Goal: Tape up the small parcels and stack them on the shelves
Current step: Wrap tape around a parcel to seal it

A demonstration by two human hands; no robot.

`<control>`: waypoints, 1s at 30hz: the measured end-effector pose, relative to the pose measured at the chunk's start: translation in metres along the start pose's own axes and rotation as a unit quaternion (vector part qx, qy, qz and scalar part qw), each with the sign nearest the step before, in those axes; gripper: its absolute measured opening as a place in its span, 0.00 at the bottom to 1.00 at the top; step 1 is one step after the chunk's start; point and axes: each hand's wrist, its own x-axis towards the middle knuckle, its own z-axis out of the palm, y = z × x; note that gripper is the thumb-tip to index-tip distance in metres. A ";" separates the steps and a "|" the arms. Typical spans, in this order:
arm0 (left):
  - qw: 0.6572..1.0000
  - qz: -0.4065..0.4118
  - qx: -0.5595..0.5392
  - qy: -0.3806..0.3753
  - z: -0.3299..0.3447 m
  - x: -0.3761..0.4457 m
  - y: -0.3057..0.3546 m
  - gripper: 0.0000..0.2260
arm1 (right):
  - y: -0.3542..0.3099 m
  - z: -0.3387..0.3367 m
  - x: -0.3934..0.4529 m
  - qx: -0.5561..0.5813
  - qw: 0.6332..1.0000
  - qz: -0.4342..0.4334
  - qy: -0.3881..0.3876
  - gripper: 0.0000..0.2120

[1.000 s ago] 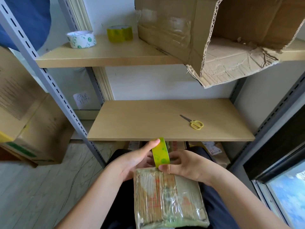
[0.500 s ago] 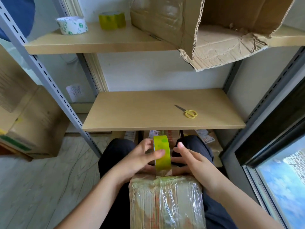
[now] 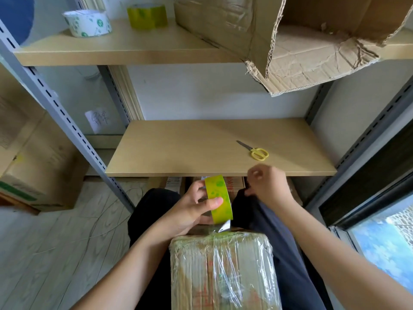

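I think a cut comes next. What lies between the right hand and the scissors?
In the head view, only bare shelf board lies between the right hand and the yellow-handled scissors. The hand holds nothing and sits at the shelf's front edge.

Left hand [image 3: 190, 211] grips a yellow-green tape roll [image 3: 219, 198] upright, its clear strip running down to the taped parcel [image 3: 223, 271] on the lap; right hand [image 3: 268, 186], loosely curled, hovers just near of the scissors [image 3: 254, 150] on the middle shelf [image 3: 178, 151]; two more rolls on the upper shelf [image 3: 125, 48]
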 end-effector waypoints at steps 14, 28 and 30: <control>0.998 -0.034 0.051 -0.011 0.001 -0.002 -0.010 0.44 | 0.054 0.035 0.154 -0.163 0.979 0.082 0.088 0.09; 1.000 -0.028 -0.001 -0.014 -0.003 -0.007 -0.013 0.50 | 0.025 -0.031 0.099 0.020 0.970 0.010 -0.243 0.08; 1.000 -0.008 -0.010 -0.007 -0.003 -0.007 -0.013 0.42 | 0.013 -0.061 0.059 0.115 0.902 -0.013 -0.416 0.13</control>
